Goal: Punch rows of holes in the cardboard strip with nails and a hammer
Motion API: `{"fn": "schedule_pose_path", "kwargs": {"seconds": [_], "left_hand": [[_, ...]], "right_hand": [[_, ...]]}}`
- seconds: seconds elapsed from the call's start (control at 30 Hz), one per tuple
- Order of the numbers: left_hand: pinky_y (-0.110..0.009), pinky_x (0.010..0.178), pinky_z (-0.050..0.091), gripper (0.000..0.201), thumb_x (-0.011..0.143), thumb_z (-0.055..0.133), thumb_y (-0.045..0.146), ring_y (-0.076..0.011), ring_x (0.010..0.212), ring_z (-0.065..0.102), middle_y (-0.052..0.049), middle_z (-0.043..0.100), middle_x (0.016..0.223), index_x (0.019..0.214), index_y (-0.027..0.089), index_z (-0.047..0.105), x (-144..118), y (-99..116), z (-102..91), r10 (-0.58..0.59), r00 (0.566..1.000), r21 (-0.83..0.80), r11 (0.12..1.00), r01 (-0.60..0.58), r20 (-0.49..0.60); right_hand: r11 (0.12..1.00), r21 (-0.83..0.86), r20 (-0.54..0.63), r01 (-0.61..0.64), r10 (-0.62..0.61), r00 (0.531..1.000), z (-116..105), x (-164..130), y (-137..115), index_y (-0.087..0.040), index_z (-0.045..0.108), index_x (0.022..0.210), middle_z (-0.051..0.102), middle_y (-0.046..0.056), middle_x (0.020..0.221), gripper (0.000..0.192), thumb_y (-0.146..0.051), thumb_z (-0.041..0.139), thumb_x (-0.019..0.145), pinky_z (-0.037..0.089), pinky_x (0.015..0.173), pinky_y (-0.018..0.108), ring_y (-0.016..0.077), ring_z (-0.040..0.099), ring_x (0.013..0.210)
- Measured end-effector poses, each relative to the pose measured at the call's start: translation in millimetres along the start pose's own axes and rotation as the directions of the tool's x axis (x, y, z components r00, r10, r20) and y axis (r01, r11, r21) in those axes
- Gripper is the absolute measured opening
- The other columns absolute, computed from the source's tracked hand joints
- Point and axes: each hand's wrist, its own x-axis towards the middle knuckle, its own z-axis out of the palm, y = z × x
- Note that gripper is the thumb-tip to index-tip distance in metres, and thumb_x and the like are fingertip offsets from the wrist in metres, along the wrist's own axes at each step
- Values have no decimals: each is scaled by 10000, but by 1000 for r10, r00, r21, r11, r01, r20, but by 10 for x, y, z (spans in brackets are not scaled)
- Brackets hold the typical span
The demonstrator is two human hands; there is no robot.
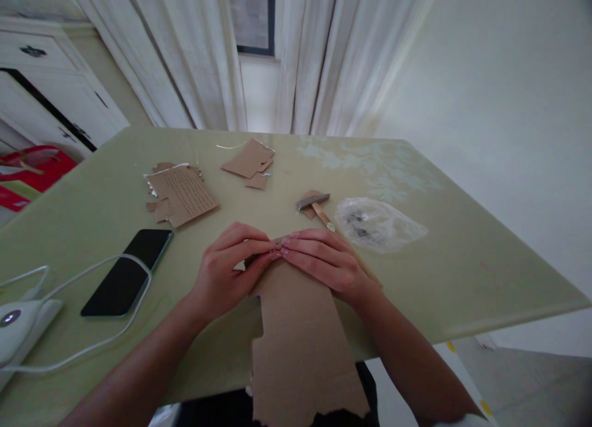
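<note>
Hammer (315,205), plastic bag (378,224) crowd right; phone (128,270), cable (99,303) block left; tabletop (462,260) far-right open.

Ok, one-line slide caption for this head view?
Both hands, left hand and right hand, pinch the top edge of a torn cardboard sheet on a green table, hammer nearby.

A pale green table (462,273) fills the middle. At twelve o'clock, white curtains (185,57) frame a dark window (252,13). A white cabinet (50,87) stands at ten o'clock; a bare wall (509,106) at two. Soft daylight.
</note>
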Motion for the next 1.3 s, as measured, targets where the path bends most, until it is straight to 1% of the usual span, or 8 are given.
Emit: {"fn": "schedule_pose_path", "kwargs": {"seconds": [0.2, 0.37, 0.5, 0.6, 0.73, 0.93, 1.07, 1.3], "left_hand": [[-296, 740, 596, 95, 1045, 727, 181, -151, 838, 727, -31, 758, 954, 963, 217, 761, -41, 112, -13, -142, 975, -75, 989, 130, -172], [-360, 740, 606, 215, 1035, 745, 455, -178, 776, 707, -14, 754, 908, 937, 264, 737, 26, -135, -222, -411, 755, -266, 911, 315, -512], [-369, 748, 594, 338, 838, 805, 556, -228, 740, 727, -49, 793, 794, 876, 220, 785, 71, -571, -405, -718, 683, -89, 695, 713, -133], [-386, 757, 547, 380, 814, 678, 580, -281, 780, 750, -75, 824, 810, 837, 221, 801, 22, -826, -446, -811, 572, 284, 582, 762, 125], [-388, 729, 507, 370, 818, 613, 569, -322, 797, 776, -81, 825, 775, 755, 242, 775, -52, -972, -397, -873, 442, 514, 481, 710, 206], [-393, 776, 560, 409, 842, 636, 617, -331, 832, 812, -86, 838, 789, 853, 229, 762, -60, -1004, -340, -885, 419, 494, 461, 737, 202], [-386, 768, 557, 435, 888, 628, 592, -312, 832, 797, -87, 833, 830, 1029, 202, 759, -49, -941, -310, -866, 481, 479, 483, 734, 136], [-328, 745, 551, 248, 947, 645, 379, -221, 842, 684, -56, 766, 945, 1061, 220, 797, -7, -361, -108, -382, 924, 105, 920, 377, 32]], "right_hand": [[999, -22, 39, 48, -47, 998, 1, 14, 14, -147, 768, 1384, 839, 103, 1333, 287, -114, 639, 1129, 663, 1100, 425, 250, 762, 1285], [1000, 8, -9, -9, 9, 1000, 52, -45, 41, -166, 726, 1470, 823, 117, 1363, 355, -121, 614, 1137, 646, 1114, 447, 251, 744, 1313], [994, 44, -173, -105, 111, 979, 96, -84, 91, -246, 713, 1520, 811, 107, 1370, 382, -225, 599, 1156, 642, 1107, 488, 278, 759, 1276], [984, 57, -250, -167, 176, 952, 112, -87, 129, -285, 731, 1504, 815, 97, 1343, 382, -236, 607, 1147, 637, 1095, 525, 298, 770, 1244], [978, 59, -253, -198, 207, 945, 122, -95, 163, -277, 746, 1479, 810, 106, 1342, 384, -181, 632, 1125, 624, 1099, 530, 301, 764, 1250], [980, 62, -232, -188, 197, 953, 133, -114, 182, -276, 726, 1500, 798, 117, 1373, 388, -199, 621, 1135, 621, 1112, 543, 301, 754, 1281], [985, 43, -235, -168, 173, 957, 149, -105, 188, -280, 670, 1574, 763, 126, 1461, 436, -233, 606, 1146, 587, 1188, 567, 311, 717, 1379], [969, 186, -284, -164, 212, 935, 224, -211, 176, -299, 673, 1508, 780, 102, 1450, 357, -294, 613, 1156, 605, 1186, 591, 303, 701, 1433]]}}
